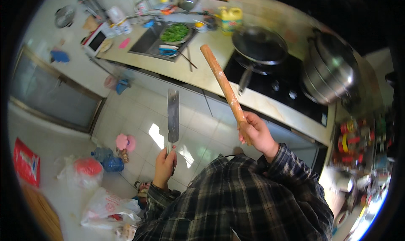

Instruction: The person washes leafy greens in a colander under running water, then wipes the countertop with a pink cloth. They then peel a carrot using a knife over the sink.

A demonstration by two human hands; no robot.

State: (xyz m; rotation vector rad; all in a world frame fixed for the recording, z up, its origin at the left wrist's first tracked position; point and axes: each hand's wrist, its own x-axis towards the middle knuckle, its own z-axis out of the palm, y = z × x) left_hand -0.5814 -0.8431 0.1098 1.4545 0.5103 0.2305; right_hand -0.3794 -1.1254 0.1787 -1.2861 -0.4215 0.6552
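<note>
My left hand (165, 165) grips the handle of a kitchen knife or cleaver (173, 116), its grey blade pointing up and away from me. In my right hand (257, 134) is a wooden rolling pin (223, 81) with white, flour-like patches. The pin leans up to the left, and its far end appears over the counter edge. Both hands are in front of my body, above the tiled floor. Beyond them stands the counter (208, 64), with a lidded frying pan (259, 46) on the black cooktop (284, 83).
A sink (142, 48) holds a bowl of leafy greens (175, 33); chopsticks (190, 59) lie beside it. On the right stands a large steel steamer pot (330, 68). Plastic bags (107, 206), water jugs (112, 163) and a pink stool-like object (125, 142) are at left.
</note>
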